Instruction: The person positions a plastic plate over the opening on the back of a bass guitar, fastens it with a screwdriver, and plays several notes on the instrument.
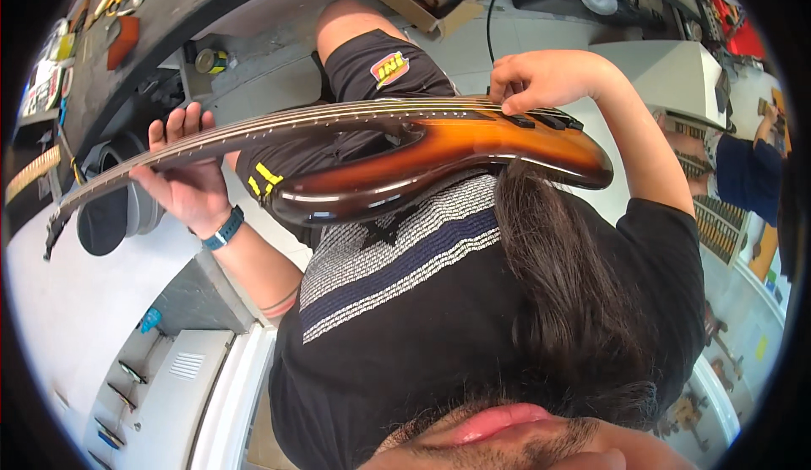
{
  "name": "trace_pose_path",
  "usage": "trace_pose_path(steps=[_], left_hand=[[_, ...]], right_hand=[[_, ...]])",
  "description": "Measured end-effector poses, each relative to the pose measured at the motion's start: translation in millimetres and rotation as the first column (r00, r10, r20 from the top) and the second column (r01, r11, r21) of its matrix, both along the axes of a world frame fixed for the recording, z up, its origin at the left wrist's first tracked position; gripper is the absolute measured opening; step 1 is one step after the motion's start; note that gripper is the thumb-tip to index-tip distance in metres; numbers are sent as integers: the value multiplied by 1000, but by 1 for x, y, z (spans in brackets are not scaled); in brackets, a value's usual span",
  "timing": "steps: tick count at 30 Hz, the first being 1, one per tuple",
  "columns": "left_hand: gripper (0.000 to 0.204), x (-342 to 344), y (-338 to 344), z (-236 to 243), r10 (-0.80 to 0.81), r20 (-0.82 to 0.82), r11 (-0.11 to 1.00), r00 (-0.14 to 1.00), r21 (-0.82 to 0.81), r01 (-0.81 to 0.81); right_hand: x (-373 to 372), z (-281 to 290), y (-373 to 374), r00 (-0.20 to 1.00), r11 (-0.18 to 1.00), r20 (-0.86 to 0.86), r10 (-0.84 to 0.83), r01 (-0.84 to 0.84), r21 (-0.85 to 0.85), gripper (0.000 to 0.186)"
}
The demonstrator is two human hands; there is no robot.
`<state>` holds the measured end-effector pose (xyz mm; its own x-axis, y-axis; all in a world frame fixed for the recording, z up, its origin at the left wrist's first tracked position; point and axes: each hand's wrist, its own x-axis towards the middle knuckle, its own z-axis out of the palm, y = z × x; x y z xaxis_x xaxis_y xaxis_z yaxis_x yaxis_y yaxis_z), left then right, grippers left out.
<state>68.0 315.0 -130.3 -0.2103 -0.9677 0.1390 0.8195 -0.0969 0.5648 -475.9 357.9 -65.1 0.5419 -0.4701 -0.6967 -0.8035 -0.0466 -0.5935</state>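
Note:
A sunburst bass guitar [363, 184] with a glossy brown and orange body lies across my lap and against my torso, its neck reaching to the left. Around the neck is my left hand [193, 184], the thumb on the near side and fingertips showing beyond the far edge. Over the strings [397, 108], near the black pickups, my right hand [541, 80] has its fingers curled and its thumb low against them. What its fingertips press is partly hidden. Long dark hair [566, 250] hangs over the body's near edge.
A dark workbench [190, 18] with tools and an orange box [123, 43] runs along the upper left. An open cardboard box [422, 5] stands ahead on the floor. A grey bin [139, 195] is behind the neck. At far right, another person [748, 166] is near racks of tools.

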Motion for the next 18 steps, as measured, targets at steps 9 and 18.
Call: trace_pose_path(steps=[9,18], left_hand=[[66,-6,-21,-9,-66,-119,998,991,-24,64],[67,-11,-10,3,27,-72,1000,997,-14,-28]], right_hand=[[28,29,17,965,990,-262,-7,-30,-136,31],[67,-2,27,772,861,467,-431,507,-44,42]])
